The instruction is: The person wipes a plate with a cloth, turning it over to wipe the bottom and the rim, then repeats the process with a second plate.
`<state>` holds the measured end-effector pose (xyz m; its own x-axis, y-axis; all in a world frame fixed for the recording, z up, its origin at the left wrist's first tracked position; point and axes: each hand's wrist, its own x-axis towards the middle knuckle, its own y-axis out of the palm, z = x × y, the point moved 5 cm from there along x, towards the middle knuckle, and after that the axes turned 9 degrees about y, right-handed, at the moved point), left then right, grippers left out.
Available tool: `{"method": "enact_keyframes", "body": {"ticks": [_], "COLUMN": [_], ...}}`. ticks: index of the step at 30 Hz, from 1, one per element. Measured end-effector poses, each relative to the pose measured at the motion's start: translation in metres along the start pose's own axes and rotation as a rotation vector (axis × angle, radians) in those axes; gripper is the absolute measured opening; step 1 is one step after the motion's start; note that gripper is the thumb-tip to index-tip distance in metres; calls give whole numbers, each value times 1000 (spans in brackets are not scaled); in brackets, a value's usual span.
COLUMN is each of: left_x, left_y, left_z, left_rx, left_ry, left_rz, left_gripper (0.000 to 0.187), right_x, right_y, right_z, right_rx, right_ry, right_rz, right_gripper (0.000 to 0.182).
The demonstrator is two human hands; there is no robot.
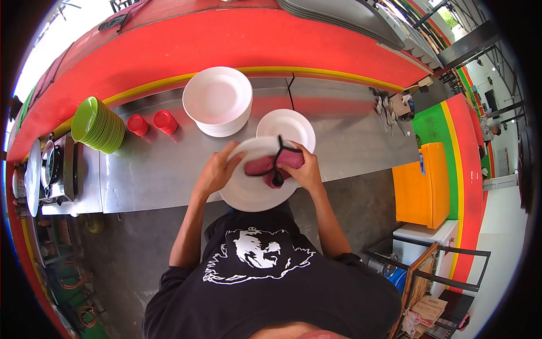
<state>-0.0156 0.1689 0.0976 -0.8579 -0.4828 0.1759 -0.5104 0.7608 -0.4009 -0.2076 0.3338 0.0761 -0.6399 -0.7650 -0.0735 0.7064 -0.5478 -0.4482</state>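
Note:
My left hand (pixel 219 169) grips the left rim of a white plate (pixel 254 194), which is tilted up in front of my body at the counter's near edge. Bunched in my right hand (pixel 305 169) is a maroon cloth with black edging (pixel 261 165), pressed against the plate's face. Just beyond, a second white plate (pixel 285 127) lies on the steel counter, partly covered by the held one. A tall stack of white plates (pixel 217 96) stands behind my left hand.
Left on the steel counter (pixel 350 141) are a leaning stack of green bowls (pixel 97 125) and two red cups (pixel 165 121). A stove (pixel 59 169) sits at the far left, spoons and forks (pixel 389 116) at the right. A red wall (pixel 254 42) borders the back; an orange bin (pixel 420 186) stands right.

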Motion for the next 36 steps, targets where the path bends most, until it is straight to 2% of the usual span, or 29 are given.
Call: {"method": "enact_keyframes", "body": {"ticks": [3, 7, 8, 10, 13, 16, 19, 22, 25, 29, 33, 34, 36], "left_x": [8, 11, 9, 4, -8, -14, -14, -11, -6, 1, 5, 3, 3], "left_y": [16, 16, 15, 13, 22, 23, 15, 6, 7, 26, 28, 26, 20], "left_z": [-15, -3, 4, 20, 25, 34, 32, 23, 5, -4, -14, -13, -14], "left_rx": [67, -41, -161, -399, -469, -397, -333, -268, -164, 13, -44, -52, -70], "left_ry": [123, 40, 2, -71, -4, -71, -82, -67, -41, -39, 116, 94, 55], "left_rz": [152, 55, -34, -215, -251, -194, -64, 82, 236, 346, 79, 54, -2], "left_gripper": [23, 28, 30, 34, 42, 43, 40, 39, 37, 35, 29, 29, 30], "right_x": [2, 7, 6, 7, -5, -20, -21, -16, -7, -4, 5, 6, 9], "right_y": [10, -2, -5, -6, 7, 18, 14, 0, -4, 6, 0, -1, -6], "right_z": [18, 12, 10, -21, -45, -56, -53, -30, -9, 28, 32, 26, 13], "right_rx": [-170, -83, -4, 148, 392, 409, 265, 40, -48, -265, -278, -245, -125], "right_ry": [-241, -121, -122, 9, 149, 236, 188, 33, -16, -225, -186, -215, -100], "right_rz": [118, 17, -91, -213, -321, -326, -247, -83, 67, 131, 87, 84, 53], "right_gripper": [65, 60, 52, 46, 36, 38, 46, 55, 62, 60, 58, 57, 57]}}
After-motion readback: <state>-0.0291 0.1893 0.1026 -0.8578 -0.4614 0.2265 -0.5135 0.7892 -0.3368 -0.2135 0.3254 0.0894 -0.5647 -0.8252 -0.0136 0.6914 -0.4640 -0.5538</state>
